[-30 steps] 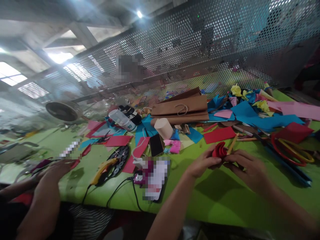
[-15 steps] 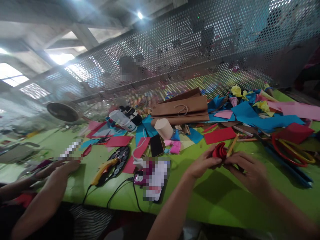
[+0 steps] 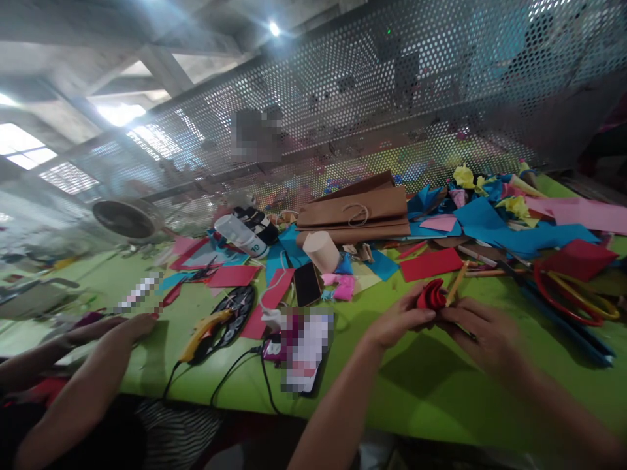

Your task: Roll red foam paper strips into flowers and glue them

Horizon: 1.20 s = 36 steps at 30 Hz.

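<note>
A rolled red paper flower [image 3: 432, 296] with curled layers is held above the green table. My left hand [image 3: 402, 318] is closed around its left side, thumb in front. From the right, my right hand [image 3: 477, 323] pinches at the flower's lower edge, its fingertips partly hidden behind one another. A yellow pencil [image 3: 457, 284] slants up just behind my right fingers; whether they touch it I cannot tell. Beyond my hands lies a flat red paper piece [image 3: 431, 264].
Scissors with red and yellow handles [image 3: 563, 297] lie at right. Left of my hands are a phone [image 3: 311, 352], a yellow glue gun [image 3: 206, 334], a white roll [image 3: 321, 252] and folded brown paper [image 3: 353, 212]. A co-worker's arms [image 3: 93, 372] reach in at far left.
The red flower has turned slightly, and my right fingers have shifted a little against its base. Far left, the co-worker's arms have moved slightly.
</note>
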Available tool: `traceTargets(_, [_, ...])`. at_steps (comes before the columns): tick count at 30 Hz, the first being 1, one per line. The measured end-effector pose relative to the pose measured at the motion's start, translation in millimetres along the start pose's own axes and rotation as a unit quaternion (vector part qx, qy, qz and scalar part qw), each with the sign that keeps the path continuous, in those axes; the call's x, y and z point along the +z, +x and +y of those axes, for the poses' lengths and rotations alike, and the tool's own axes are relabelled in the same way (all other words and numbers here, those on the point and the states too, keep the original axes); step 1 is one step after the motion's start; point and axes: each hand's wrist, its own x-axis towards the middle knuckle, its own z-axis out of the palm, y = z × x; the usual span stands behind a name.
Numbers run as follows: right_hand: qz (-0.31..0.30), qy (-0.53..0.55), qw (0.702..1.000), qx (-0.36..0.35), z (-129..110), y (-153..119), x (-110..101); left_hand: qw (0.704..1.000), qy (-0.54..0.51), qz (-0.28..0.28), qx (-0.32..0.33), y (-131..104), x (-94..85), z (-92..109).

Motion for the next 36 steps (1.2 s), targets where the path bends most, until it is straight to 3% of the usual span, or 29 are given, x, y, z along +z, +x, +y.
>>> traceTargets(10, [-0.029,-0.036,0.999,0.007,0,-1,0,1.0,0.002,-0.028,-0.003,1,-3.3,-6])
traceTargets(18, [0.0,-0.013,1.0,0.004,2,-1,2,0.999,0.041,-0.013,-0.005,0,-1.5,-4])
traceTargets(24, [0.022,0.017,0.999,0.027,-2,-1,-1,0.997,0.06,0.0,0.042,1,0.4,-7])
traceTargets(36, [0.018,0.054,0.992,0.116,-10,2,2,0.994,0.1,-0.016,0.048,2,3.1,-9])
